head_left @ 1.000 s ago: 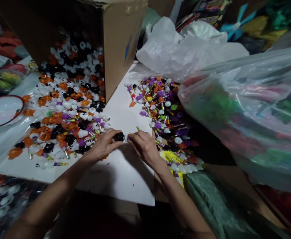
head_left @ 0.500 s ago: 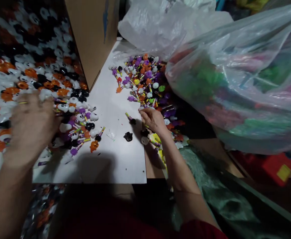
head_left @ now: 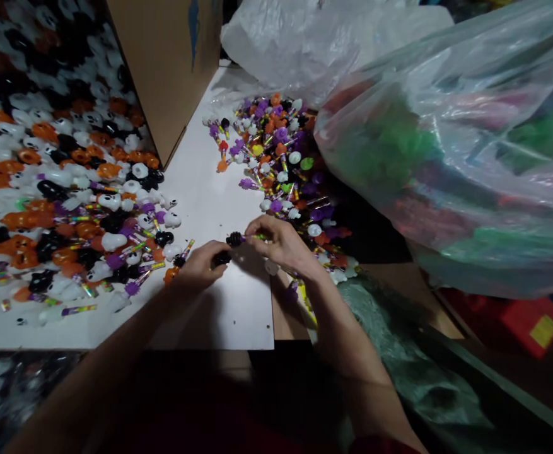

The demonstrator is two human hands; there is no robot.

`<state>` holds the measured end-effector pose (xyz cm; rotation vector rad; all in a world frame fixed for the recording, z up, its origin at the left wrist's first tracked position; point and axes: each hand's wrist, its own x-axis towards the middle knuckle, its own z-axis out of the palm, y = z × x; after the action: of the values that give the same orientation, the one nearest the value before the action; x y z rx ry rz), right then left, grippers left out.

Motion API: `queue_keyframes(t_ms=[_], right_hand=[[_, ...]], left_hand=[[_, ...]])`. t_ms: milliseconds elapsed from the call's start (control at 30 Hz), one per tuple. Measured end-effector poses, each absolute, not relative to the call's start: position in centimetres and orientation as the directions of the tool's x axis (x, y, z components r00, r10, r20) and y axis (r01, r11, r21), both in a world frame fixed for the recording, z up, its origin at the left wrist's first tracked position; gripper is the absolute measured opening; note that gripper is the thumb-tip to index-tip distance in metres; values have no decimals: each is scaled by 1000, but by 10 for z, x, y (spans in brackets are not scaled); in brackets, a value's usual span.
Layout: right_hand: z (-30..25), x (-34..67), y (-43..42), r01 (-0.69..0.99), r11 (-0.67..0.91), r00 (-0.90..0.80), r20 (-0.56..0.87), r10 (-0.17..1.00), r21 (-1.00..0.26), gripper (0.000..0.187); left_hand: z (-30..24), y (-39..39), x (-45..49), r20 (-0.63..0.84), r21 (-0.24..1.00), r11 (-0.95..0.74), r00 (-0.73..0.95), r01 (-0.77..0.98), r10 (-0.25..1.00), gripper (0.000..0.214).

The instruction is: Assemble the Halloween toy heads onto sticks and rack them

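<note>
My left hand [head_left: 202, 266] is closed on a small glossy black plastic piece [head_left: 221, 257] above the white board [head_left: 248, 315]. Just to its right, my right hand [head_left: 282, 244] pinches a slim tube with a purple and yellow wrapper and a black knobbly top [head_left: 233, 239]. That black top points left, close to the black piece but seemingly apart from it. Beyond my right hand spreads a pile of similar small tubes [head_left: 276, 142] with purple, orange, white and black tops. White, orange and black plastic heads [head_left: 87, 230], mixed with more tubes, lie left of my left hand.
A cardboard box [head_left: 172, 75] on its side spills the heads onto the board. At right bulges a large clear plastic bag [head_left: 446, 157] of coloured items. Crumpled white plastic [head_left: 295, 50] lies behind, green sheeting [head_left: 399, 340] at lower right, and a red object [head_left: 517, 325] beyond.
My left hand has moved right from the heap of heads to the board's middle and taken up a black piece. My right hand has shifted slightly, now holding a black-topped tube toward it.
</note>
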<state>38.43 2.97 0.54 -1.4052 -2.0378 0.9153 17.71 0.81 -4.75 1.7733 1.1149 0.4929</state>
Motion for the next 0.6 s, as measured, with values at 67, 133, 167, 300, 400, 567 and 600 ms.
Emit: queue_keyframes(t_ms=[67, 133, 167, 300, 400, 567, 600], right_hand=[[11, 385, 9, 510, 301, -407, 82, 910, -806, 15], [12, 380, -3, 490, 394, -475, 141, 869, -777, 19], [12, 377, -5, 491, 442, -510, 164, 844, -751, 22], [19, 368, -4, 461, 544, -563, 242, 790, -702, 25], [22, 363, -3, 419, 588, -575, 299, 761, -692, 24], [12, 351, -8, 403, 606, -638, 264, 723, -686, 26], [11, 349, -8, 401, 596, -640, 253, 726, -695, 26]], left_hand=[[-40, 4, 159, -186, 967, 88, 422, 240, 887, 46], [-34, -2, 152, -228, 973, 221, 392, 62, 891, 48], [-32, -6, 151, -230, 970, 244, 382, 11, 895, 46], [-28, -12, 148, -217, 975, 219, 368, 37, 904, 50], [-25, -14, 146, -163, 983, 111, 411, 147, 897, 67], [-17, -19, 140, -74, 945, -102, 507, 310, 859, 83], [-17, -20, 138, -83, 936, -110, 514, 333, 854, 83]])
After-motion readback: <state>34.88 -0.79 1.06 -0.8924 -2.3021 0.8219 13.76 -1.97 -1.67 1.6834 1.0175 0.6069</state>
